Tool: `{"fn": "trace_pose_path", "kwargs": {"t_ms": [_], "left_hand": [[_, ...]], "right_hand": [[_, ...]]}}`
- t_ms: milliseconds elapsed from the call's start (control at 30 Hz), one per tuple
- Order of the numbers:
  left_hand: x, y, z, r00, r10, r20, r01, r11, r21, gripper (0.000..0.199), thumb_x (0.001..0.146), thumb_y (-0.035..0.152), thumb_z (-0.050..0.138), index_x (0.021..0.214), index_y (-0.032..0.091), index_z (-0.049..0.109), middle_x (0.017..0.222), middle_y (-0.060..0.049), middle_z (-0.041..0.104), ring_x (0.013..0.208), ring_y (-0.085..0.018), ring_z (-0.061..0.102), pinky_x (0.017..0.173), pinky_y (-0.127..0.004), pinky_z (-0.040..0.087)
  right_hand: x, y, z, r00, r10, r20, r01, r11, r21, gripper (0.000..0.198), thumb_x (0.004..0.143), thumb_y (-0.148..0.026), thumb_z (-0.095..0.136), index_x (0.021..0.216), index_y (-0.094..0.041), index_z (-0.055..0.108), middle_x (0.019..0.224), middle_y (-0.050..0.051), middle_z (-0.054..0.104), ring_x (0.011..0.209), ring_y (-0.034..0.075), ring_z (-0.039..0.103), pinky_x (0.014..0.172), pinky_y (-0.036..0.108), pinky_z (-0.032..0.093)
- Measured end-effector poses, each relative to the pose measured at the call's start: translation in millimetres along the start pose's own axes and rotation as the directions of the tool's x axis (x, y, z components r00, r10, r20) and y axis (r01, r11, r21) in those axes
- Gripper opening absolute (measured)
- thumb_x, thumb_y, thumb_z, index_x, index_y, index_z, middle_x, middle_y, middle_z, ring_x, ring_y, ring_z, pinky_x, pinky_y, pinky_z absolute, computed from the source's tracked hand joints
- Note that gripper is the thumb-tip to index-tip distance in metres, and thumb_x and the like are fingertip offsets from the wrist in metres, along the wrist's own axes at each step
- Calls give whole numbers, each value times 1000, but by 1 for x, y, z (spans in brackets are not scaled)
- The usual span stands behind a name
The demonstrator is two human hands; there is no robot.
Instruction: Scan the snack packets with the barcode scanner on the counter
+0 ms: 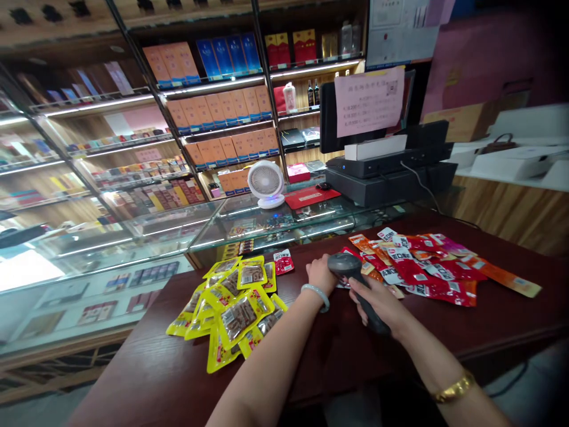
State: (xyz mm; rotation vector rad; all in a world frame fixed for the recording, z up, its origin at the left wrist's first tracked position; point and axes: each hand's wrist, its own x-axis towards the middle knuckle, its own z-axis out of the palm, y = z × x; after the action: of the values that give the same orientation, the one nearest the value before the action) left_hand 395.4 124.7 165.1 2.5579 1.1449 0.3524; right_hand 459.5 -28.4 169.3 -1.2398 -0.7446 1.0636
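My right hand (377,299) is closed around the handle of a dark grey barcode scanner (344,265), whose head tilts left above the counter. Just behind the scanner's head, my left hand (320,274) is low over the counter with its fingers curled. Their tips are hidden by the scanner, so whatever they hold cannot be made out. To the right lies a loose pile of red and orange snack packets (411,264). Yellow snack packets (240,314) with brown contents are heaped on the left. A single small red-and-white packet (283,261) rests beside that heap.
The dark red wooden counter (178,379) meets a glass display case (249,222). On the glass stand a white fan (267,182) and a red mat (311,197). A monitor (328,118) and a black cash drawer (386,184) stand behind the packets. Stocked shelves (222,121) line the back.
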Motion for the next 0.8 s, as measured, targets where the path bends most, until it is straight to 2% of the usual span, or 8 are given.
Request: {"fn": "trace_pose_path", "kwargs": {"t_ms": [167, 267, 367, 467, 567, 633, 700, 800], "left_hand": [[1, -17, -6, 991, 86, -101, -76, 993, 95, 28, 89, 38, 48, 108, 23, 62, 116, -11, 64, 113, -29, 53, 96, -43, 37], [9, -49, -24, 986, -3, -164, 35, 981, 190, 41, 87, 50, 50, 114, 20, 60, 123, -15, 61, 120, -31, 49, 101, -45, 35], [20, -88, -40, 959, -158, -234, 227, 923, 309, 56, 85, 53, 52, 125, 14, 55, 137, -21, 52, 136, -36, 35, 109, -49, 27], [26, -119, -47, 944, -306, -125, 330, 870, 367, 75, 84, 59, 48, 140, 9, 42, 148, -26, 39, 145, -39, 19, 114, -55, 13], [27, -128, -48, 953, -303, 4, 277, 876, 396, 81, 84, 62, 46, 146, 10, 36, 149, -26, 37, 147, -40, 13, 115, -59, 5], [26, -122, -47, 973, -225, 43, 191, 900, 392, 84, 81, 61, 53, 147, 12, 34, 145, -25, 44, 146, -40, 17, 114, -60, 6], [26, -112, -46, 988, -144, 61, 116, 938, 327, 91, 74, 54, 66, 147, 13, 32, 138, -24, 52, 141, -38, 31, 114, -55, 16], [27, -97, -44, 992, -119, 32, 116, 991, 65, 95, 59, 30, 82, 142, 16, 39, 127, -22, 62, 125, -33, 53, 105, -42, 36]], "right_hand": [[0, -1, 3, 1000, 26, 1, -26, 1000, -4, 43, 79, -61, 63, 89, -22, 50, 59, -10, 49, 30, 6, 45, 30, 19, 38], [0, 0, 5, 999, 34, 10, -34, 999, -1, 42, 79, -61, 64, 90, -22, 50, 59, -10, 47, 31, 6, 45, 31, 20, 40], [0, 1, 7, 999, 30, 28, -30, 1000, -3, 44, 79, -61, 63, 93, -22, 50, 60, -11, 47, 31, 6, 45, 31, 20, 40], [1, 3, 8, 999, 28, 42, -28, 1000, -8, 46, 78, -63, 63, 95, -22, 50, 60, -11, 47, 31, 6, 44, 30, 20, 40], [1, 3, 9, 998, 10, 56, -9, 1000, -14, 45, 79, -62, 62, 94, -22, 49, 60, -11, 46, 31, 5, 44, 30, 20, 40], [1, 2, 11, 998, 2, 61, -1, 1000, -20, 43, 81, -61, 61, 93, -22, 48, 59, -12, 46, 31, 5, 44, 30, 19, 40], [-1, 2, 13, 998, 10, 65, -9, 1000, -23, 42, 82, -60, 61, 92, -22, 48, 60, -12, 46, 31, 5, 44, 31, 19, 40], [-4, 1, 14, 997, 29, 73, -27, 999, -35, 41, 82, -60, 60, 91, -22, 47, 60, -11, 47, 32, 5, 44, 31, 19, 39]]}}
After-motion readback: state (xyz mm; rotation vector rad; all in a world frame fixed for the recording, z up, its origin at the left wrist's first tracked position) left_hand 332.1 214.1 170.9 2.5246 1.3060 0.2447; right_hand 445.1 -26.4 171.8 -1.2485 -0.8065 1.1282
